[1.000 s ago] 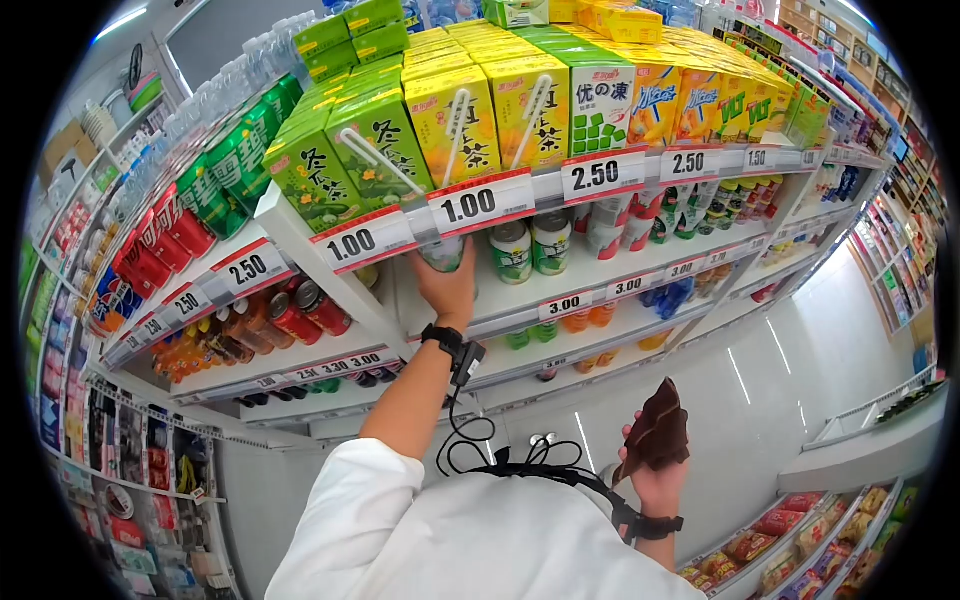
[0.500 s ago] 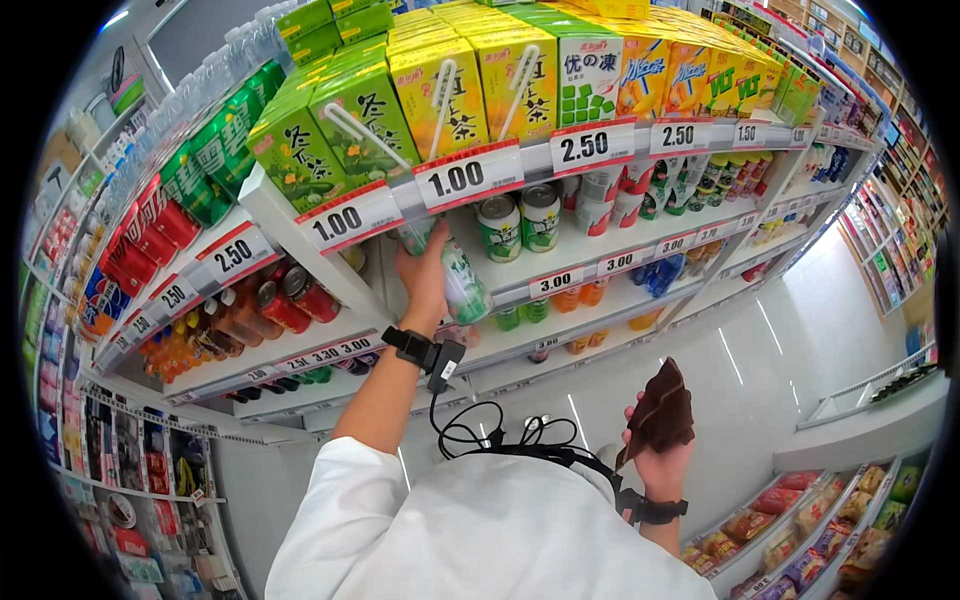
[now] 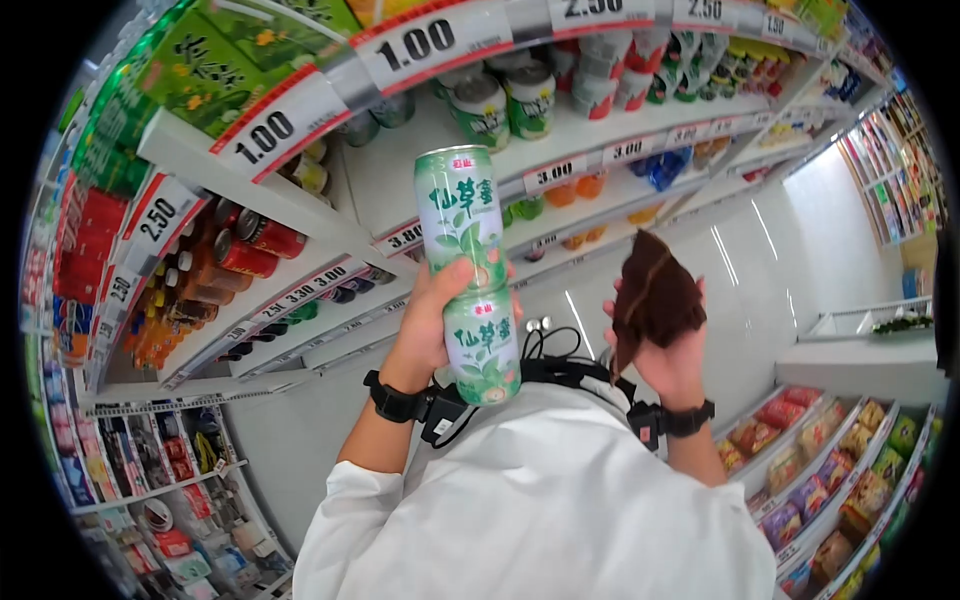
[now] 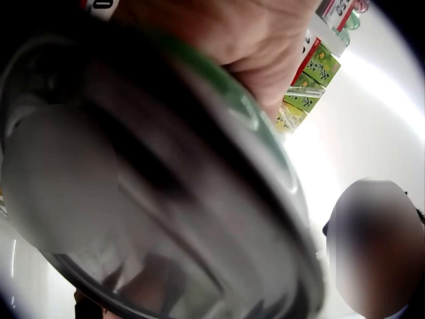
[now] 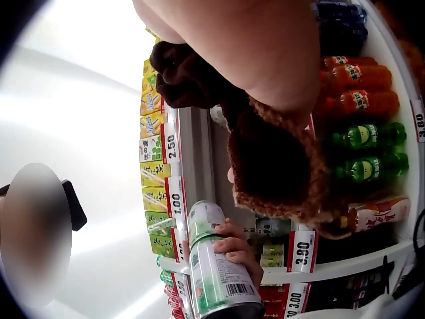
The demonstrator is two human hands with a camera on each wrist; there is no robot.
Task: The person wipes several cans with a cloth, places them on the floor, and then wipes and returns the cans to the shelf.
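Note:
Two white and green drink cans stand end to end in my left hand (image 3: 428,322), in front of the shirt. The fingers wrap round where the upper can (image 3: 460,205) meets the lower can (image 3: 483,350). In the left wrist view a can's metal end (image 4: 179,212) fills much of the picture, blurred. The right wrist view shows the left hand's fingers (image 5: 238,247) curled over the cans' far side. My right hand (image 3: 668,368) holds a dark brown cloth (image 3: 655,295), its fingers on either side; fuzzy edges show in the right wrist view.
A drinks shelf (image 3: 400,190) runs across the front, with similar cans (image 3: 480,108) on it and price tags (image 3: 555,172) along its edges. Drink cartons (image 3: 205,70) stand above. Snack packets (image 3: 830,470) lie on a low rack at the right. A black cable (image 3: 555,340) hangs between the wrists.
My left hand has drawn the two cans out of the shelf and brought them toward the body. The right hand still holds the cloth, and the view has tilted lower.

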